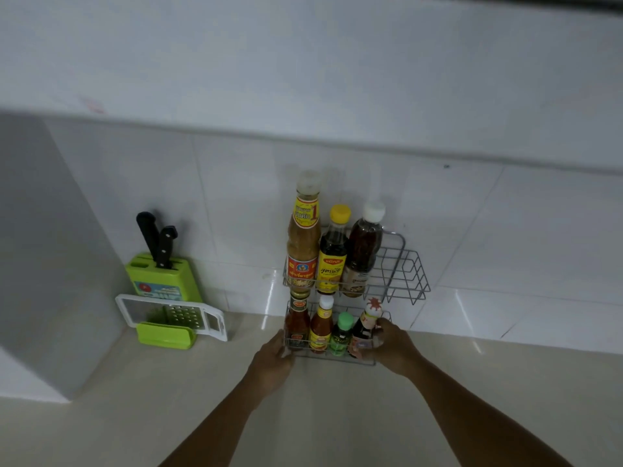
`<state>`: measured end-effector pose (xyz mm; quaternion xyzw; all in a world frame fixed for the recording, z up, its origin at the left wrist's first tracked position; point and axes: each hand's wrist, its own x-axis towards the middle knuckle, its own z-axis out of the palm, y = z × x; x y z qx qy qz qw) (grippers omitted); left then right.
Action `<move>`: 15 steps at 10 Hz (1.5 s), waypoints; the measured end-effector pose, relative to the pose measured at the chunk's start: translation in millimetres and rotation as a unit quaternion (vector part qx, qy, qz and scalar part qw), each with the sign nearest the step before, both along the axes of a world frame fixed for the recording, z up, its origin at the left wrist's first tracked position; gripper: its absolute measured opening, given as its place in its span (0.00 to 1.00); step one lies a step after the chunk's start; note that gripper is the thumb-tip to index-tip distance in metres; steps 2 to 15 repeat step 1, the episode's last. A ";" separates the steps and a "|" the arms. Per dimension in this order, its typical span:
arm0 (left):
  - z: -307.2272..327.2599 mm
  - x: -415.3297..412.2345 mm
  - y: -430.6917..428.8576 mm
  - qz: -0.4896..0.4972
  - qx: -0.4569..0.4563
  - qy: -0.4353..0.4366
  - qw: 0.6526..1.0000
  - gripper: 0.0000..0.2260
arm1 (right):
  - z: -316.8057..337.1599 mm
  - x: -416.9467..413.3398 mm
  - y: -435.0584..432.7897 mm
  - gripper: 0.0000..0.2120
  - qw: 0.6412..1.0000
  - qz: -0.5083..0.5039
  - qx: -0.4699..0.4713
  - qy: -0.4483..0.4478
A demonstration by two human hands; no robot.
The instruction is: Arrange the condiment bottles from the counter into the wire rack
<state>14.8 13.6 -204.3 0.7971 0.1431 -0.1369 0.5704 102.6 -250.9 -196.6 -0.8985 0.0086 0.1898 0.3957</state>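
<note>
A two-tier wire rack (409,276) stands on the counter against the tiled wall. Its upper tier holds three tall bottles: a tan sauce bottle (303,237), a dark bottle with a yellow cap (333,254) and a dark bottle with a white cap (363,251). The right part of that tier is bare. In the lower tier stand several small bottles: a red sauce bottle (297,320), a white-capped orange one (322,326), a green one (341,333) and a dark one with a patterned cap (365,326). My left hand (273,362) grips the rack's lower left corner. My right hand (392,345) holds its lower right end, against the dark bottle.
A green knife block (158,276) with two black-handled knives stands at the left by the wall. A white grater (172,315) leans on a green holder (165,335) in front of it. A grey-white slab (43,251) rises at the far left. Beige counter (320,416) stretches toward me.
</note>
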 end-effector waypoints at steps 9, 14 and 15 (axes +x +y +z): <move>8.1 -18.0 0.0 -0.001 -0.007 0.014 1.000 0.31 | 4.1 -15.0 -6.1 0.43 1.000 -0.020 -0.007 -0.011; 8.1 -18.0 0.0 -0.001 -0.007 0.014 1.000 0.31 | 4.1 -15.0 -6.1 0.43 1.000 -0.020 -0.007 -0.011; 8.1 -18.0 0.0 -0.001 -0.007 0.014 1.000 0.31 | 4.1 -15.0 -6.1 0.43 1.000 -0.020 -0.007 -0.011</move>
